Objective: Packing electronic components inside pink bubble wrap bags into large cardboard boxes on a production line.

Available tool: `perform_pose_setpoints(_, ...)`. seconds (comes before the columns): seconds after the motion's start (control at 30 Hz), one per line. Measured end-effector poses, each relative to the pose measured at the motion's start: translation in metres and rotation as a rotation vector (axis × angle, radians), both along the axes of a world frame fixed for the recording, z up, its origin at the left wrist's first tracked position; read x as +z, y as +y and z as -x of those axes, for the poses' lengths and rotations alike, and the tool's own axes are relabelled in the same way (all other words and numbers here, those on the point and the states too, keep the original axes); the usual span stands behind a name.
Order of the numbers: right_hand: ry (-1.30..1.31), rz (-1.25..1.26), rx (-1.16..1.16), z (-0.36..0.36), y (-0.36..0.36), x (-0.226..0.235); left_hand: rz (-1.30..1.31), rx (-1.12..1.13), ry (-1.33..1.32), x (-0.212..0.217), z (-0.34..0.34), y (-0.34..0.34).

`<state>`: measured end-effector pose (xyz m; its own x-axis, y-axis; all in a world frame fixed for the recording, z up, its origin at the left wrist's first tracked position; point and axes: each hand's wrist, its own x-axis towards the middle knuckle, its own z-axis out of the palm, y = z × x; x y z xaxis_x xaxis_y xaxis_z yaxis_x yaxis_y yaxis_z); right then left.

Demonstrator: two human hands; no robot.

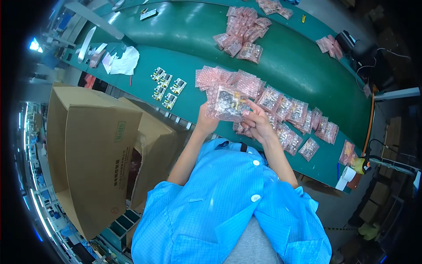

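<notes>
Nearest, a blue coat; on the near left, a tall brown box; just past the coat, two hands up over the near side of the table; between them, a clear pink bubble bag with a board showing inside; to the right of the left hand and to the left of the right hand; nearly square, so no long side easy to pick out; pinched at the near right corner in the right grip, thumb and fingers closed on it; close against the left hand at the left edge, but with those fingers hidden behind, so cannot tell how closed; neither hand clearly nearer to it; just beyond, a heap of pink bags; to the right, rows of filled bags; to the left, five bare boards, well apart from both hands; farther left, a torn white sheet; far off, on a shiny green strip, another big pile of bags.
</notes>
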<state>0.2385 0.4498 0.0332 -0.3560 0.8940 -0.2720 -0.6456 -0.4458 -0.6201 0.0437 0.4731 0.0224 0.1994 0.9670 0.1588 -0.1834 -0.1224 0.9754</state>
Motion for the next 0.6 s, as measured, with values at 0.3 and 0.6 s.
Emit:
perform_pose_setpoints(0.3,0.089,-0.010,0.012,-0.006,0.005,0.003,-0.094,-0.097,0.230,0.002,-0.007,0.011)
perform_pose_setpoints(0.6,-0.331,-0.040,-0.076,-0.033,0.000,-0.024,0.749,-0.361,-0.556,0.022,-0.009,0.022)
